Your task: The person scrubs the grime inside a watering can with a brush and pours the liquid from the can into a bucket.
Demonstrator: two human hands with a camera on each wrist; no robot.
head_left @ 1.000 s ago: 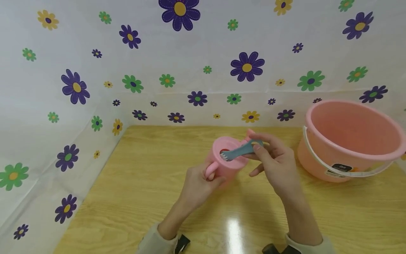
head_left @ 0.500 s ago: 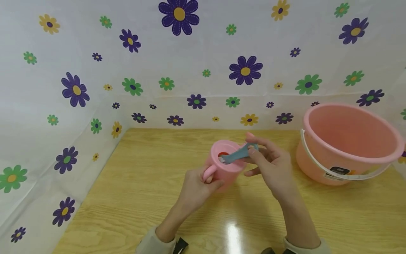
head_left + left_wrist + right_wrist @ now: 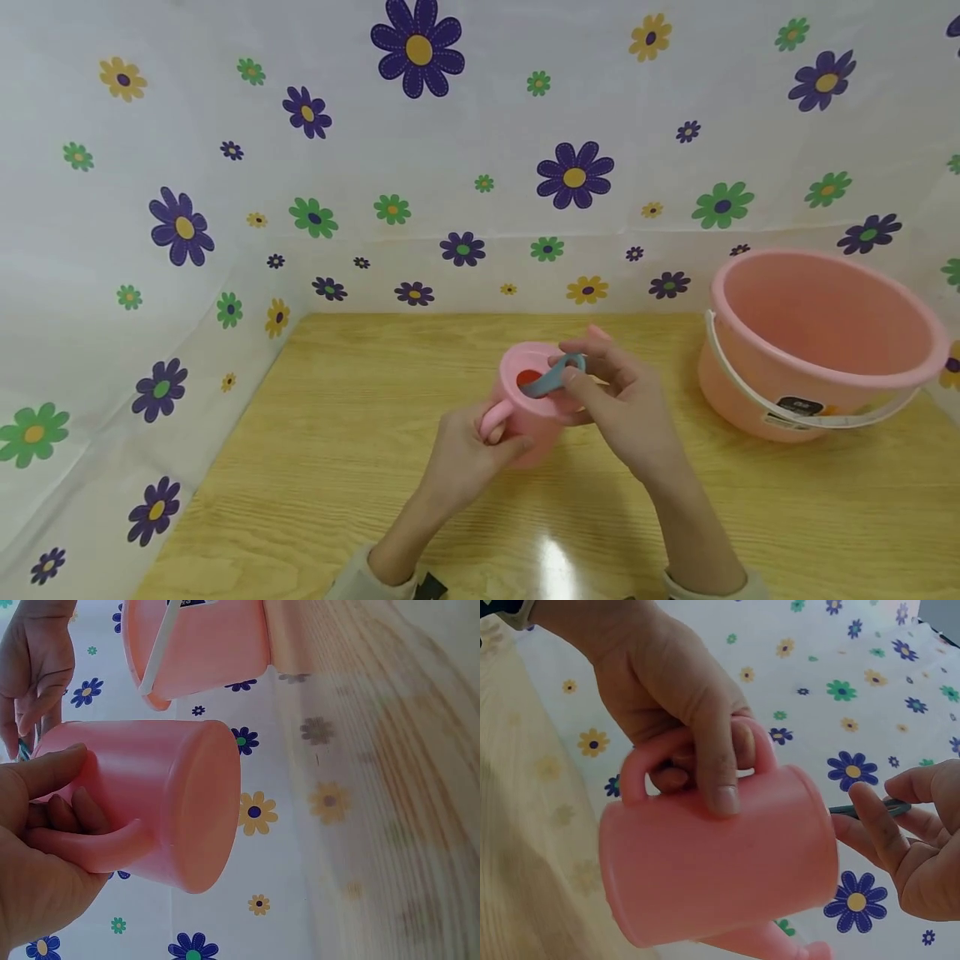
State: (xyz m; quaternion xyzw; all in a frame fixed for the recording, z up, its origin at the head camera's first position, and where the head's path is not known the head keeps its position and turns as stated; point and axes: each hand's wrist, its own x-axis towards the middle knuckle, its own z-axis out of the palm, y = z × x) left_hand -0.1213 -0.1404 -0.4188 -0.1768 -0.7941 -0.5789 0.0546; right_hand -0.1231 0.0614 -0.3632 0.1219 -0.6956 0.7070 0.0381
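Sleeves (image 3: 372,579) lie nearest, at seven and five o'clock on my head feed. At six, the left hand (image 3: 461,458) grips the handle (image 3: 496,420) of a pink spouted mug (image 3: 538,437), held clear of the table (image 3: 345,400), toward five. At four, the right hand (image 3: 624,404) pinches a blue tool (image 3: 550,381), its end in the mug's mouth (image 3: 528,377). Beyond, at three, I see a pink bucket (image 3: 738,387) before flowered sheeting (image 3: 487,125).
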